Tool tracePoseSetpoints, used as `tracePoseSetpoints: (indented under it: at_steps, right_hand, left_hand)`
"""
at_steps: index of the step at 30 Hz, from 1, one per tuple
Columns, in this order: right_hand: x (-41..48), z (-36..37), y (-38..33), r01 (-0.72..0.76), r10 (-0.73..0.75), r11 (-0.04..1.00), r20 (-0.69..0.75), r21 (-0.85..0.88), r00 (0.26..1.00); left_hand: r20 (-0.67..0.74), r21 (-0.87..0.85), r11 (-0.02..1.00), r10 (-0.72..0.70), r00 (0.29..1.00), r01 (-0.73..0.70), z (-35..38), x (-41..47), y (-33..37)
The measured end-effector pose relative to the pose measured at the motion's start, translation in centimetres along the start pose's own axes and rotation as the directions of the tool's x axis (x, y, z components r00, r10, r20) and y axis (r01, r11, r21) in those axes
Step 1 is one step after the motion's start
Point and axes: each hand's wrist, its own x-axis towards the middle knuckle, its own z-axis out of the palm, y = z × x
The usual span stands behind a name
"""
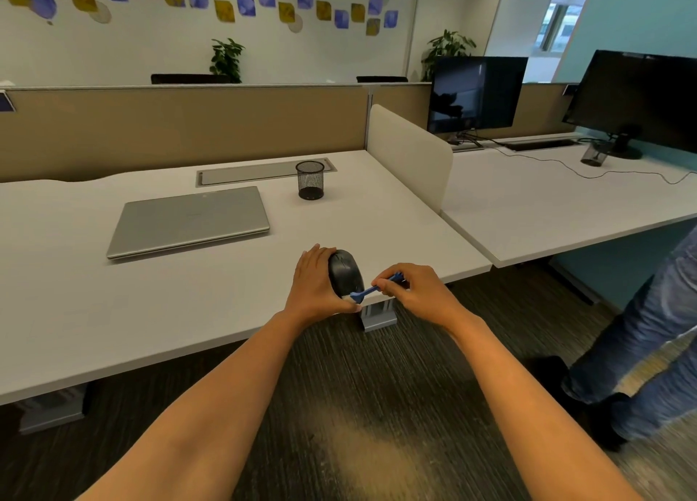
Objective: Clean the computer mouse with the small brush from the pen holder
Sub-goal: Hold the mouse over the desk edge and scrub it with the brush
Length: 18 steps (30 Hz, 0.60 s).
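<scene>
A black computer mouse (345, 272) is held just above the front edge of the white desk (188, 293), with my left hand (315, 283) wrapped around its left side. My right hand (411, 289) pinches the handle of a small blue brush (367, 292). The brush's pale bristles touch the near end of the mouse by my left thumb. A black mesh pen holder (310, 180) stands upright farther back on the desk and looks empty.
A closed silver laptop (188, 219) lies at the desk's left centre. A beige divider (409, 157) separates a second desk with two monitors (477, 93) and cables. A person in jeans (641, 334) stands at the right on the carpet.
</scene>
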Motion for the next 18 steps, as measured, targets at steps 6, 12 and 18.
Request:
tracePoseSetpoints:
  at_steps: [6,12,18]
  right_hand:
    - [0.1,-1.1,0.3,0.016,-0.005,0.982,0.058,-0.19,0.998]
    - [0.6,-2.0,-0.6,0.065,-0.063,0.998,-0.238,-0.001,0.969]
    - [1.1,0.1,-1.9,0.113,-0.139,0.982,-0.175,-0.148,0.975]
  left_hand:
    - [0.009,0.005,1.0,-0.003,1.0,0.003,-0.4,-0.4,-0.5]
    - [0.0,0.024,1.0,0.019,1.0,-0.019,-0.8,-0.5,-0.4]
    - [0.01,0.002,0.999,0.036,0.999,-0.036,-0.2,-0.6,0.2]
